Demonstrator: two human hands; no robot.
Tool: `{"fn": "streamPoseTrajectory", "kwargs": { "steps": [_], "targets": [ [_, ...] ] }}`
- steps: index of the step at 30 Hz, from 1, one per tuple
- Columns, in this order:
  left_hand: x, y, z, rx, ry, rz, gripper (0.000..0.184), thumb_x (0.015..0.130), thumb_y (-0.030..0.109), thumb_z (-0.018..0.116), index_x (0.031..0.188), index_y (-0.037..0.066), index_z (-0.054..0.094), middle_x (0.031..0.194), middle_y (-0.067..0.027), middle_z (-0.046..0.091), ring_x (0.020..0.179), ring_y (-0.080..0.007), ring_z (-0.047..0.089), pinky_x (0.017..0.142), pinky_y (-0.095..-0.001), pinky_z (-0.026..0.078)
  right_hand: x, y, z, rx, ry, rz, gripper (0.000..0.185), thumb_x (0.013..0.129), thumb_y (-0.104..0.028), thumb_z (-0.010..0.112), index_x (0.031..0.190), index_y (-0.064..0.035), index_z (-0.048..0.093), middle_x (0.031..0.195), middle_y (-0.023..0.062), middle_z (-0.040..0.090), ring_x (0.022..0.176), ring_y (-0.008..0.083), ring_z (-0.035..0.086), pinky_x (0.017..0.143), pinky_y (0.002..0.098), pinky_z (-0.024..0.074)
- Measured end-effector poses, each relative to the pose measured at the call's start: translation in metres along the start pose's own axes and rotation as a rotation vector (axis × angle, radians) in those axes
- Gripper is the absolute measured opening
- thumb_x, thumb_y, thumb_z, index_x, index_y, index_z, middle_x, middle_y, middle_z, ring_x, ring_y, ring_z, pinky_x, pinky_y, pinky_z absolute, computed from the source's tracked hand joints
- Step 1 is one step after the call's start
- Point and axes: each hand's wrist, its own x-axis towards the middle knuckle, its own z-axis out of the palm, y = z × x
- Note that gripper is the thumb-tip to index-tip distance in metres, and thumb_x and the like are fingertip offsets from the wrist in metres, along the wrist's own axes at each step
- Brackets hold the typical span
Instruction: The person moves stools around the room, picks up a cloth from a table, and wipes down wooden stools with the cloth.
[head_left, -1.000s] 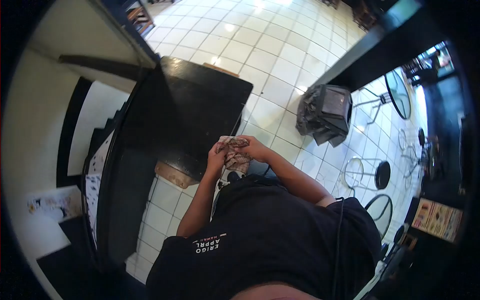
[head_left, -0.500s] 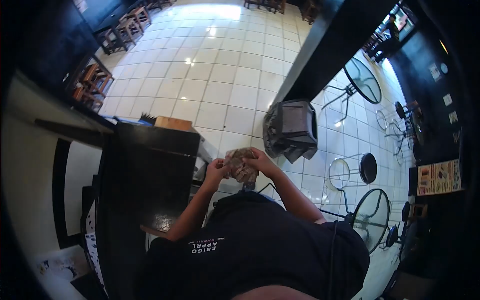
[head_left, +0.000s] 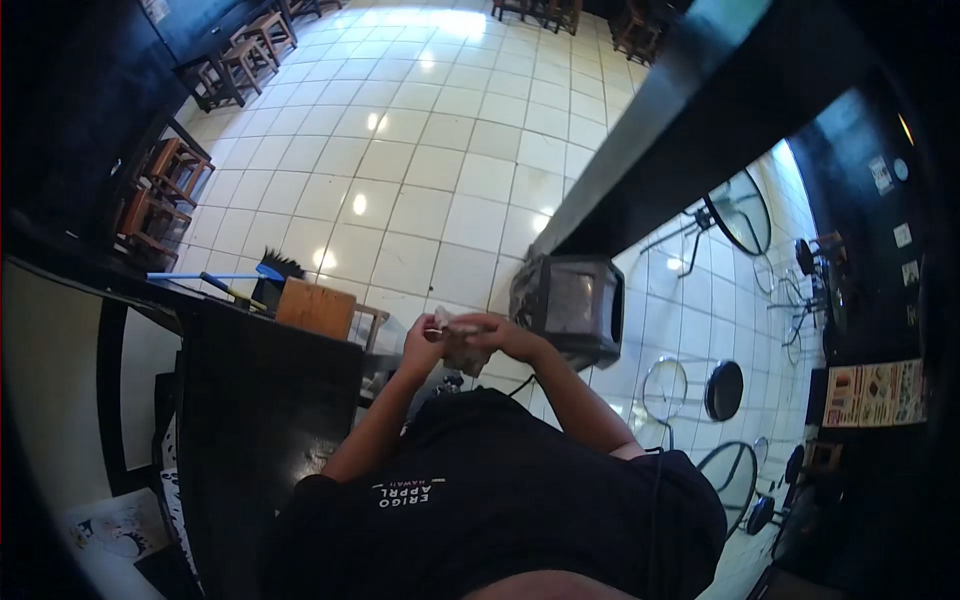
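A crumpled, light-brown patterned cloth (head_left: 466, 358) is bunched between both hands in front of my waist. My left hand (head_left: 424, 343) has its fingers closed on the cloth's left edge. Across the top and right of it lies my right hand (head_left: 500, 335), its fingers wrapped over the folds. Part of the cloth hangs below the fingers. The dark table (head_left: 270, 400) is to the left of my left hand, and a bin with a dark plastic liner (head_left: 575, 300) stands just beyond my right hand.
A wooden stool (head_left: 316, 308) and a blue-handled broom (head_left: 215, 276) are past the table. A dark pillar (head_left: 640, 160) rises behind the bin. Glass-topped tables (head_left: 740, 215) and a round black stool (head_left: 723, 390) stand to the right on the tiled floor (head_left: 420, 200).
The view has swung, bringing the broom and wooden stool into sight at the left. The bin now appears closer to my right hand. Both hands have shifted their hold on the cloth, which looks more bunched.
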Motion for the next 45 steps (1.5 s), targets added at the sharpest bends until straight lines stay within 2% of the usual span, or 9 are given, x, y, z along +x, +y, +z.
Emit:
{"fn": "streamPoseTrajectory", "kwargs": {
  "steps": [1, 7, 12, 15, 20, 24, 31, 33, 45],
  "targets": [
    [0.019, -0.007, -0.008, 0.059, 0.059, 0.115, 0.035, 0.074, 0.007, 0.069, 0.102, 0.004, 0.048, 0.090, -0.0050, 0.058, 0.080, -0.0126, 0.056, 0.066, -0.0267, 0.048, 0.018, -0.006, -0.007, -0.087, -0.085, -0.014, 0.050, 0.085, -0.019, 0.060, 0.132, -0.0154, 0.044, 0.119, 0.0044, 0.053, 0.112, 0.0160, 0.046, 0.095, 0.0313, 0.0372],
    [0.114, 0.024, -0.047, 0.110, 0.130, -0.165, 0.036, 0.069, 0.009, 0.070, 0.098, 0.007, 0.049, 0.089, -0.0054, 0.058, 0.082, -0.0132, 0.055, 0.069, -0.0288, 0.047, 0.123, -0.048, -0.067, -0.133, -0.228, 0.084, 0.042, 0.085, -0.023, 0.060, 0.125, -0.0107, 0.052, 0.122, 0.0040, 0.052, 0.117, 0.0155, 0.042, 0.100, 0.0321, 0.0303],
    [0.213, 0.091, -0.060, -0.066, 0.062, 0.023, 0.037, 0.072, 0.023, 0.075, 0.098, 0.006, 0.054, 0.088, -0.0055, 0.060, 0.081, -0.0121, 0.058, 0.071, -0.0261, 0.048, 0.202, -0.103, -0.117, 0.102, 0.192, 0.015, 0.025, 0.085, -0.020, 0.061, 0.104, -0.0043, 0.061, 0.097, 0.0031, 0.063, 0.091, 0.0105, 0.057, 0.079, 0.0257, 0.0463],
    [0.266, 0.150, -0.084, -0.150, -0.048, 0.098, 0.026, 0.078, 0.010, 0.068, 0.100, 0.002, 0.057, 0.092, -0.0050, 0.062, 0.082, -0.0106, 0.058, 0.071, -0.0242, 0.047, 0.248, -0.128, -0.155, 0.377, 0.242, -0.113, 0.021, 0.085, -0.017, 0.058, 0.101, -0.0031, 0.059, 0.095, 0.0052, 0.062, 0.092, 0.0145, 0.058, 0.078, 0.0278, 0.0475],
    [0.338, 0.179, -0.117, 0.005, 0.089, 0.171, 0.023, 0.078, 0.003, 0.065, 0.100, 0.001, 0.060, 0.089, -0.0050, 0.063, 0.080, -0.0112, 0.058, 0.073, -0.0244, 0.048, 0.315, -0.165, -0.183, 0.524, 0.081, -0.065, 0.052, 0.084, -0.022, 0.059, 0.128, -0.0090, 0.034, 0.112, 0.0100, 0.054, 0.101, 0.0215, 0.057, 0.085, 0.0363, 0.0480],
    [0.391, 0.194, -0.138, 0.080, 0.233, 0.155, 0.025, 0.075, 0.002, 0.067, 0.099, 0.001, 0.061, 0.085, -0.0058, 0.062, 0.078, -0.0114, 0.058, 0.069, -0.0243, 0.049, 0.374, -0.197, -0.210, 0.438, -0.144, 0.004, 0.060, 0.081, -0.022, 0.065, 0.132, -0.0068, 0.037, 0.122, 0.0088, 0.050, 0.109, 0.0204, 0.052, 0.093, 0.0362, 0.0431],
    [0.487, 0.205, -0.185, -0.260, 0.472, 0.099, 0.049, 0.073, 0.005, 0.071, 0.115, 0.006, 0.045, 0.090, -0.0087, 0.060, 0.076, -0.0171, 0.062, 0.063, -0.0293, 0.053, 0.511, -0.266, -0.285, 0.047, -0.311, 0.090, 0.051, 0.080, -0.005, 0.060, 0.127, -0.0039, 0.042, 0.118, 0.0073, 0.053, 0.108, 0.0183, 0.051, 0.094, 0.0339, 0.0409],
    [0.505, 0.209, -0.199, -0.392, 0.460, -0.051, 0.047, 0.073, 0.007, 0.072, 0.113, 0.002, 0.048, 0.089, -0.0083, 0.059, 0.076, -0.0151, 0.060, 0.064, -0.0279, 0.052, 0.547, -0.279, -0.296, -0.014, -0.349, 0.095, 0.048, 0.080, -0.004, 0.059, 0.126, -0.0035, 0.044, 0.115, 0.0063, 0.054, 0.106, 0.0175, 0.052, 0.093, 0.0331, 0.0419],
    [0.615, 0.225, -0.355, -0.129, 0.730, 0.045, 0.021, 0.071, 0.005, 0.069, 0.088, 0.004, 0.056, 0.079, -0.0038, 0.061, 0.071, -0.0117, 0.058, 0.065, -0.0259, 0.048, 0.773, -0.340, -0.265, -0.164, -0.595, 0.278, 0.050, 0.072, -0.002, 0.068, 0.118, -0.0044, 0.050, 0.108, 0.0040, 0.057, 0.099, 0.0140, 0.053, 0.087, 0.0291, 0.0441]
  ]
}}
